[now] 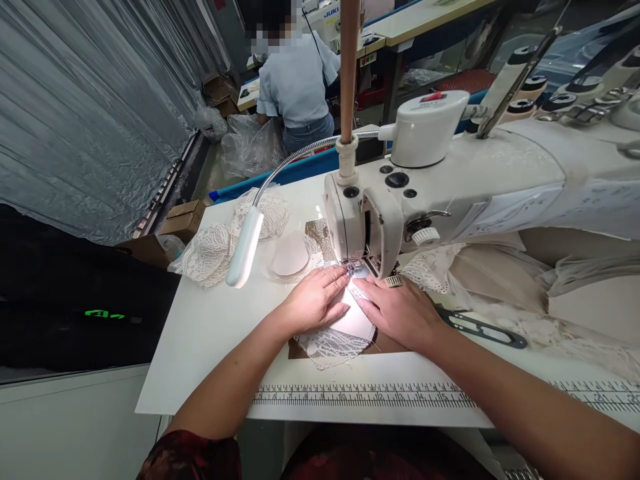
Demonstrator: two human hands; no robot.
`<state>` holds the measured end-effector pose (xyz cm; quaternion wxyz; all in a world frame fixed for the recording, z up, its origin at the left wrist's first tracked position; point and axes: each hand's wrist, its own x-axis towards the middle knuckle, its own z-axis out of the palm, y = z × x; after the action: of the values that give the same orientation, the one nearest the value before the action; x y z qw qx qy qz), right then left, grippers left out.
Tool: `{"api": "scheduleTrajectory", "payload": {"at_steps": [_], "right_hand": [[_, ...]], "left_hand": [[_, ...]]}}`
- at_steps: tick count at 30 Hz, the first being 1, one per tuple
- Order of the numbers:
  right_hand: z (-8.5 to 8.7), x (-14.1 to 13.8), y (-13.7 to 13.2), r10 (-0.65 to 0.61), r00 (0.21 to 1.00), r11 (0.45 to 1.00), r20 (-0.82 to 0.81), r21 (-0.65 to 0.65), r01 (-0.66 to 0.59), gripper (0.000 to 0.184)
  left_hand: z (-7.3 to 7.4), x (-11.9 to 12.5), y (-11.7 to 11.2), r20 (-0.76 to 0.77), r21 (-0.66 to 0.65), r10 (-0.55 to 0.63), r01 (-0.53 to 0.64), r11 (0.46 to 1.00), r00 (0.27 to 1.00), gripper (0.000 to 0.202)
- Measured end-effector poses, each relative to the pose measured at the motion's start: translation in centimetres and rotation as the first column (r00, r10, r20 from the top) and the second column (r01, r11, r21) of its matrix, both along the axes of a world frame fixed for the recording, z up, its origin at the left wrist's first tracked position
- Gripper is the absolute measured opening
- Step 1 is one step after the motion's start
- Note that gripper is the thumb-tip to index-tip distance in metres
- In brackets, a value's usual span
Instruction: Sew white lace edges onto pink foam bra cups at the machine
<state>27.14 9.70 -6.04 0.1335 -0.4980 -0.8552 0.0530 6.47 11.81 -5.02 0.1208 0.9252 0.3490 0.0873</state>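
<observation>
Closest to me, a printed ruler strip runs along the front edge of the white table. Just past it I have both palms down on a lace piece. My left hand lies flat with its fingers stretched out and close together, pressing the fabric without gripping it. My right hand lies flat beside it in the same way, with its fingertips almost meeting the left ones. The lace piece sits under and between them, and its far edge is at the needle of the sewing machine. Thread snips lie on the table just right of my right hand. Further left, a gooseneck lamp hangs over a pile of lace. Far back, another person stands facing away at another bench.
</observation>
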Motion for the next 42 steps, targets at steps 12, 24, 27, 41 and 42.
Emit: {"api": "scheduleTrajectory", "payload": {"at_steps": [12, 24, 27, 41, 42], "right_hand": [[-1.4, 1.2, 0.1, 0.030, 0.978, 0.997, -0.209, 0.072, -0.015, 0.032], [-0.2, 0.6, 0.0, 0.051, 0.983, 0.996, -0.174, 0.077, -0.038, 0.034], [0.0, 0.4, 0.0, 0.050, 0.987, 0.997, -0.156, 0.068, -0.040, 0.034], [-0.1, 0.2, 0.0, 0.031, 0.999, 0.997, -0.031, 0.067, -0.029, 0.035], [-0.2, 0.2, 0.0, 0.026, 0.999, 0.997, -0.026, 0.069, -0.024, 0.035]], "left_hand": [[1.3, 0.8, -1.9, -0.068, 0.095, -0.094, 0.100, 0.990, 0.993, 0.049], [0.0, 0.4, -1.4, 0.012, 0.074, -0.113, 0.112, 0.991, 0.994, 0.048], [-0.1, 0.5, -1.4, 0.041, 0.057, -0.109, 0.107, 0.993, 0.993, 0.046], [0.0, 1.0, -1.4, 0.066, -0.022, 0.086, -0.085, 0.996, 0.994, 0.057], [0.1, 1.0, -1.4, 0.056, -0.024, 0.085, -0.084, 0.996, 0.995, 0.058]]}}
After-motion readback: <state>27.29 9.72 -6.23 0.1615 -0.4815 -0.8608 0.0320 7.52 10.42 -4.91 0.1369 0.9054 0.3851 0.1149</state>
